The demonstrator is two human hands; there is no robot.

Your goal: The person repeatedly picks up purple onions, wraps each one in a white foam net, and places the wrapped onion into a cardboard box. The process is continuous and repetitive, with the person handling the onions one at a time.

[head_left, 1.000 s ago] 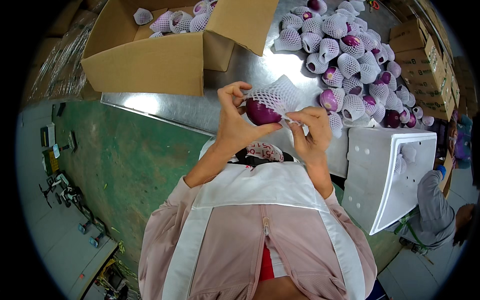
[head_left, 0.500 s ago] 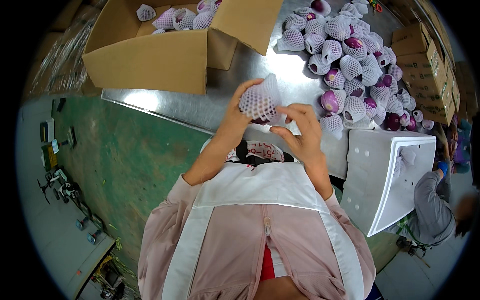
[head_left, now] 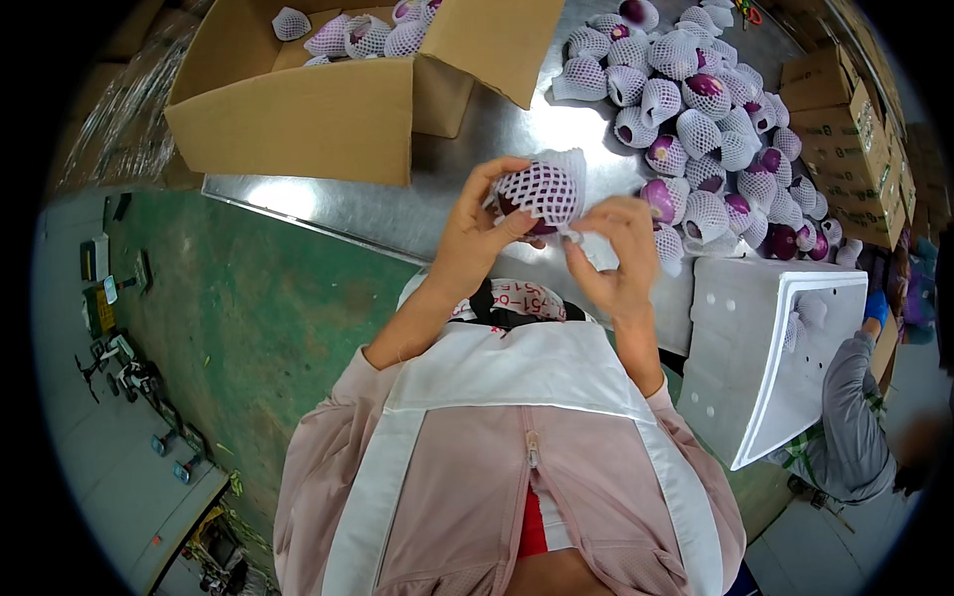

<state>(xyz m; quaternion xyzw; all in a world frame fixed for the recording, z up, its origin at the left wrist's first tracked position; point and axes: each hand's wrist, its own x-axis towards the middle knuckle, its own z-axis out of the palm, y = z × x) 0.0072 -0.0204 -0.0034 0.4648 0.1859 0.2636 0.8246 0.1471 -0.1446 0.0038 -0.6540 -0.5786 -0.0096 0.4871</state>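
My left hand [head_left: 475,221] is wrapped round a dark purple, roundish fruit or vegetable [head_left: 509,207] whose exact kind I cannot make out. A white foam net sleeve [head_left: 553,184] covers most of it, with purple showing through the mesh. At its right lower edge, the thumb and fingertips of my right hand [head_left: 618,253] pinch the sleeve's rim. Both hands are above the near edge of a metal table [head_left: 497,129]. To their right lies a heap of similar purple produce in foam nets [head_left: 701,134], some partly uncovered.
An open cardboard box [head_left: 298,129] at the back left holds several netted pieces. A white foam box [head_left: 720,338] stands at right, beside a co-worker in a grey sleeve [head_left: 857,397] and blue glove [head_left: 875,310]. Stacked cartons [head_left: 840,159] are farther right. Red-handled scissors [head_left: 752,14] lie at the back.
The netted piece has turned in my left hand, and more purple shows. My right hand has moved slightly right and now pinches the net's rim. The co-worker's arm has shifted.
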